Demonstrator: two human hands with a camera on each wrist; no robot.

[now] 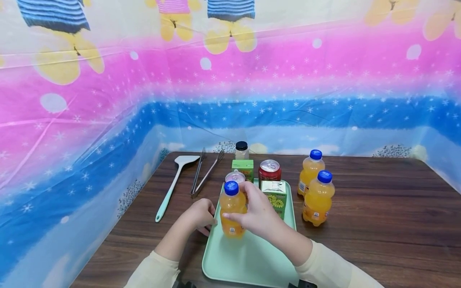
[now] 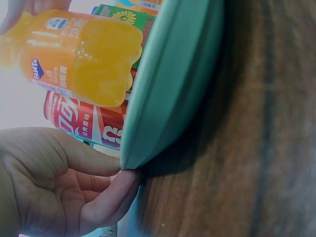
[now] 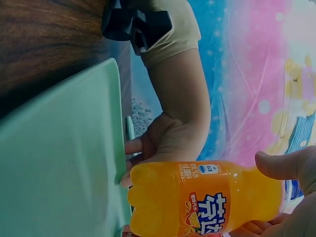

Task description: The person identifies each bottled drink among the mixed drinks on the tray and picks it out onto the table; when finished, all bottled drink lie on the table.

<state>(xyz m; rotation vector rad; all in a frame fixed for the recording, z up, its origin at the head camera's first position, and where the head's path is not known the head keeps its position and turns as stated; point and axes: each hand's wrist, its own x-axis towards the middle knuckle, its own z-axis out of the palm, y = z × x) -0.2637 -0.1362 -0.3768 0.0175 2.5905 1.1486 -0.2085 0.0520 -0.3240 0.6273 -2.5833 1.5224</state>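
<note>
My right hand [image 1: 261, 208] grips an orange soda bottle [image 1: 233, 216] with a blue cap around its upper part. The bottle is upright over the left side of a pale green tray [image 1: 248, 260]; whether its base touches the tray I cannot tell. My left hand [image 2: 54, 182] pinches the tray's left rim between thumb and fingers. Behind the bottle, at the tray's far end, are a red can [image 1: 269, 172], a second can [image 1: 235, 176] mostly hidden by the bottle, a green drink carton with yellow flowers [image 1: 275, 200] and another green carton [image 1: 243, 166].
Two more orange soda bottles [image 1: 317, 200] stand on the wooden table [image 1: 378, 216] right of the tray. Left of it lie a spatula [image 1: 174, 188] and metal tongs [image 1: 207, 176]. A black-lidded jar [image 1: 241, 150] stands at the back, before a printed curtain [image 1: 288, 112].
</note>
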